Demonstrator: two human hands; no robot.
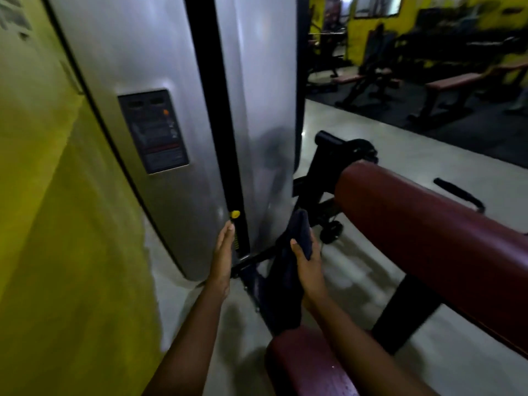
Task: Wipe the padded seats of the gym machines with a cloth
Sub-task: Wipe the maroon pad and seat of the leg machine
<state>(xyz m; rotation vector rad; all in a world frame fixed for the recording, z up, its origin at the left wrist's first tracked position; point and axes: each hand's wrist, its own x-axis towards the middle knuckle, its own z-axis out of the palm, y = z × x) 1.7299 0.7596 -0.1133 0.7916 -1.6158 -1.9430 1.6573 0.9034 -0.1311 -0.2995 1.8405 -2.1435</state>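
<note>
A dark cloth (288, 270) hangs down from my right hand (307, 267), which grips it near its top edge, above the floor. My left hand (223, 252) is flat with fingers straight, next to the black slot of the silver weight-stack cover (171, 81), just below a yellow pin (235, 214). A maroon padded seat (303, 367) lies under my right forearm at the bottom. A long maroon pad (423, 235) stretches to the right of the cloth.
A yellow wall (57, 224) fills the left side. Black machine frame parts (328, 178) and a small wheel (331, 231) stand behind the cloth. Several benches with maroon pads (454, 81) stand on dark matting at the far right.
</note>
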